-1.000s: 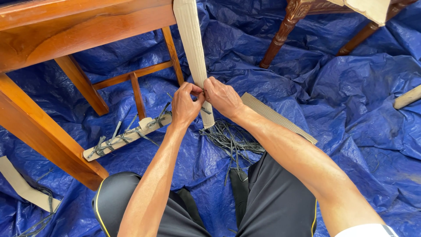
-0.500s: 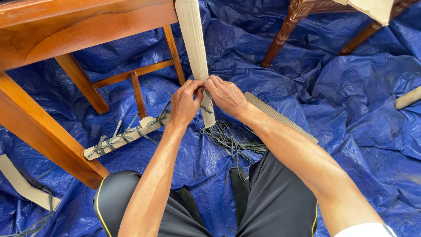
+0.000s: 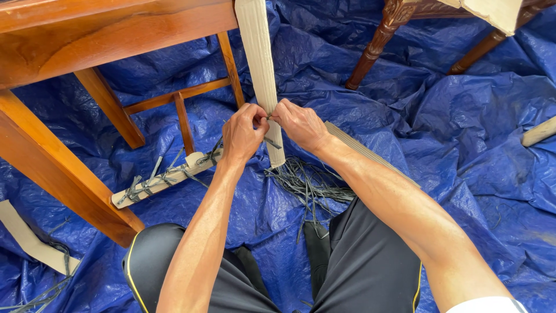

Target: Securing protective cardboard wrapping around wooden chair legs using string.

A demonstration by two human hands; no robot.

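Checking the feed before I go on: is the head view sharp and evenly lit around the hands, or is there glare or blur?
Head view: sharp on left hand, right hand and cardboard strip; soft even daylight; mild sheen on blue tarp creases; no blur.

crumpled blue plastic tarp point(image 3: 463, 116) | loose pile of dark straps point(image 3: 307, 182) | carved dark wooden leg point(image 3: 376, 40) | flat cardboard strip tied with straps point(image 3: 165, 177)
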